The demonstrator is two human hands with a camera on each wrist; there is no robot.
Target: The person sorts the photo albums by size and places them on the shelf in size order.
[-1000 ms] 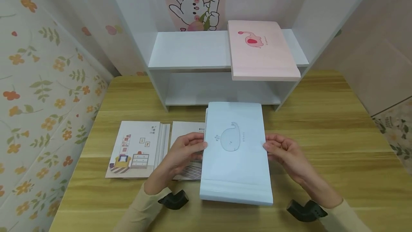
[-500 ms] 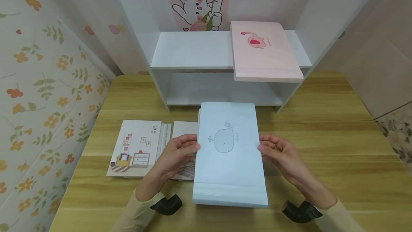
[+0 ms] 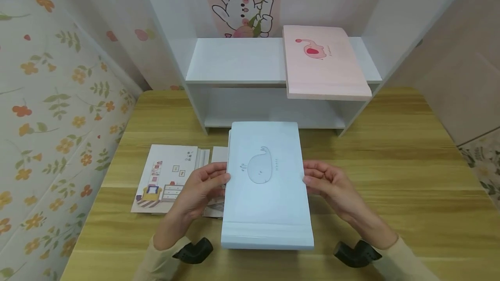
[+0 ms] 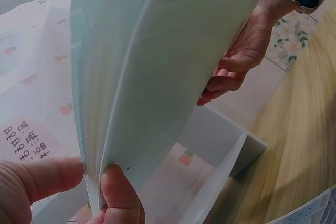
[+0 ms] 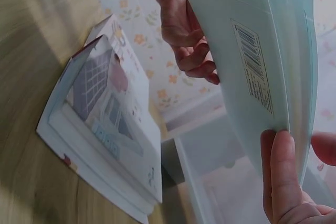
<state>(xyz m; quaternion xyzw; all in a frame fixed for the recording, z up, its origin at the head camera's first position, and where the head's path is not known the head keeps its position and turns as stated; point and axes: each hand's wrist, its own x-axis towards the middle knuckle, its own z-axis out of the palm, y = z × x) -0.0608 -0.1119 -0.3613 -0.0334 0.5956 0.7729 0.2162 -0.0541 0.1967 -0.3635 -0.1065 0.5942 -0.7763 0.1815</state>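
A light blue folder (image 3: 269, 205) with a whale drawing is held up over the table, its short thick edge toward me. My left hand (image 3: 198, 191) pinches its left long edge, thumb on the cover. On the opposite edge my right hand (image 3: 331, 187) pinches in the same way. The left wrist view shows the thumb and fingers of the left hand (image 4: 31, 187) on either side of the folder's layered edge. A barcode label (image 5: 253, 66) is visible on the folder's underside in the right wrist view. The folder partly covers a notebook stack (image 3: 218, 154).
Behind stands a white two-level shelf (image 3: 234, 62). On its upper board lies a pink folder (image 3: 326, 70) with an elephant drawing, jutting past the front edge. Another stack of notebooks (image 3: 166, 174) lies at the left of the wooden table (image 3: 410, 177). A flowered curtain (image 3: 58, 142) hangs at left.
Both hands and the light blue folder have shifted left in the head view, covering more of the nearer notebook stack. The grip looks the same. The head view itself has turned slightly.
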